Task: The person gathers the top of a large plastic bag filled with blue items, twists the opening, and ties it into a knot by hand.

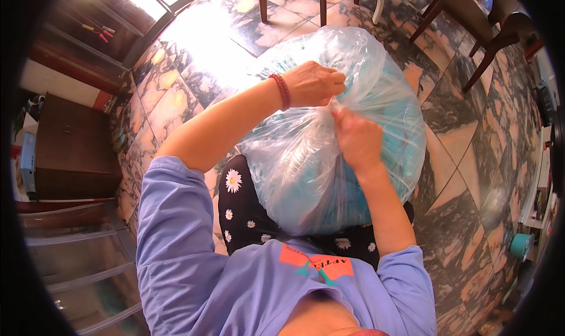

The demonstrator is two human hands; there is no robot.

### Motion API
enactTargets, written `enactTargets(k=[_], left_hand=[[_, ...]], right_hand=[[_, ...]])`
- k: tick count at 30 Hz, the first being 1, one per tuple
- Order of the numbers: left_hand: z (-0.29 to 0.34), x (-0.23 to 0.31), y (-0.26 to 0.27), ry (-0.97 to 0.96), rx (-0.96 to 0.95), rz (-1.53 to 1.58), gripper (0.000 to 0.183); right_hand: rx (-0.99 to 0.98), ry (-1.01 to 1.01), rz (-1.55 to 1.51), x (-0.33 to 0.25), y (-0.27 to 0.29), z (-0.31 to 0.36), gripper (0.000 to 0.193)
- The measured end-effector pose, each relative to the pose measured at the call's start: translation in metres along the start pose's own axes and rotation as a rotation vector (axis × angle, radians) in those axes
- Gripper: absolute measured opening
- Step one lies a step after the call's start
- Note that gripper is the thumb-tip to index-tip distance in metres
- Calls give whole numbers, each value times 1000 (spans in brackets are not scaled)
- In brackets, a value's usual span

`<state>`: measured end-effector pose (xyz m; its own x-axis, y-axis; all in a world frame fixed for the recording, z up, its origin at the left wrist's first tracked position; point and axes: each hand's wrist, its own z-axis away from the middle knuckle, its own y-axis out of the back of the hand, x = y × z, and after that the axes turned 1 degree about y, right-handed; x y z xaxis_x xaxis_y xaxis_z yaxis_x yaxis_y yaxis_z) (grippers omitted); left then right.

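Observation:
A large, full clear plastic bag [294, 177] stands in front of me, bulging wide, with something light blue showing through it. Its gathered neck lies at the middle, where folds run inward from all sides. My left hand [315, 83], with a red bead bracelet [281, 92] at the wrist, is closed on the bag's gathered plastic. Just to the right and nearer, my right hand [358, 137] is a fist around the neck of the same bag. The two hands nearly touch. What exactly lies inside the bag cannot be made out.
Dark wooden chairs [459, 21] stand at the far right on the marble-patterned floor [465, 153]. A dark brown cabinet [76, 150] is at the left, with clear plastic drawers [88, 271] nearer. A glazed door [144, 18] lets in bright light. A teal round object [520, 246] sits at the right.

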<state>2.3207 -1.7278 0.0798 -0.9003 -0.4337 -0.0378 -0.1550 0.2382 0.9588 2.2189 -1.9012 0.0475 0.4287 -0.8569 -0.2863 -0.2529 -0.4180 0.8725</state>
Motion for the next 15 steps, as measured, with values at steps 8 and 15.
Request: enactTargets(k=[8, 15], left_hand=[[20, -2, -8, 118, 102, -33, 15], [166, 104, 39, 826, 141, 283, 58]], right_hand=[[-221, 95, -191, 5, 16, 21, 13], [-91, 252, -53, 34, -6, 19, 54]])
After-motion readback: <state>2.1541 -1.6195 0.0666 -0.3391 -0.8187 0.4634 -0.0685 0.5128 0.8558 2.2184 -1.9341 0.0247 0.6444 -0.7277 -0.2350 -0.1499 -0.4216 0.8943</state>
